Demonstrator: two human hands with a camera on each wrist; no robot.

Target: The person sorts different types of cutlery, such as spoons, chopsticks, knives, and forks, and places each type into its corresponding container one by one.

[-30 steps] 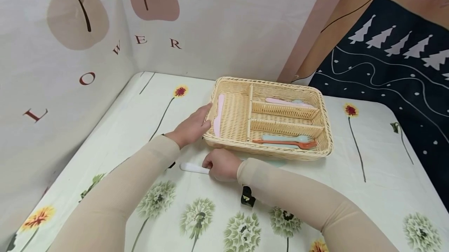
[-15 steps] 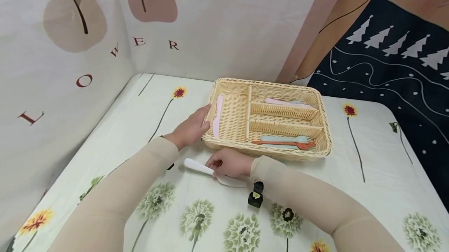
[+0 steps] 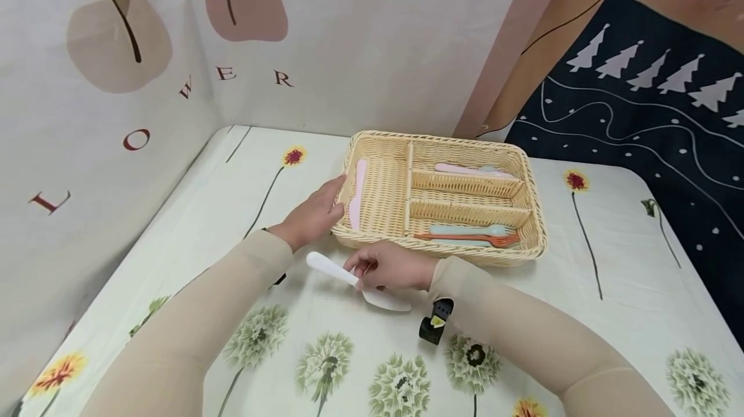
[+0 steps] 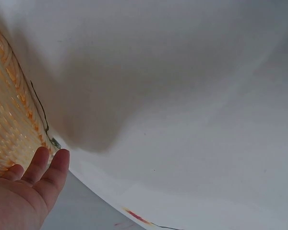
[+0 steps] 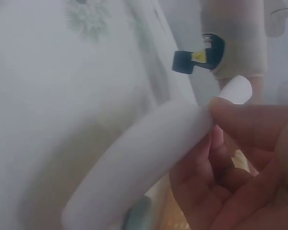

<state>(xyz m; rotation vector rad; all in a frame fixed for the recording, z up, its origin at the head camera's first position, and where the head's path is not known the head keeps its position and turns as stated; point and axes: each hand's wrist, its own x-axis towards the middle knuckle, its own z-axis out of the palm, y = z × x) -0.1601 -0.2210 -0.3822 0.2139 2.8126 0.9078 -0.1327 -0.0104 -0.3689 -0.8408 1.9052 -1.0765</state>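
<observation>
In the head view my right hand (image 3: 392,266) pinches a white knife (image 3: 331,267) near its middle, between thumb and fingers. Its rounded handle points up left and its broad blade (image 3: 386,302) slants down right, just above the tablecloth. The right wrist view shows the white blade (image 5: 139,158) close up. My left hand (image 3: 310,213) rests against the left side of the wicker basket (image 3: 442,250), its fingers fairly straight in the left wrist view. A pink knife (image 3: 357,194) lies in the basket's left compartment.
The front right compartment holds an orange fork (image 3: 502,239) and light blue cutlery (image 3: 459,230). Another pink utensil (image 3: 467,170) lies in the back compartment. A blurred teal thing (image 5: 138,213) shows beneath the blade. The wall stands close behind the basket.
The white knife has been lifted slightly and turned, its handle tilting up and its blade coming into view. My right hand has shifted a little right. The left hand stays at the basket.
</observation>
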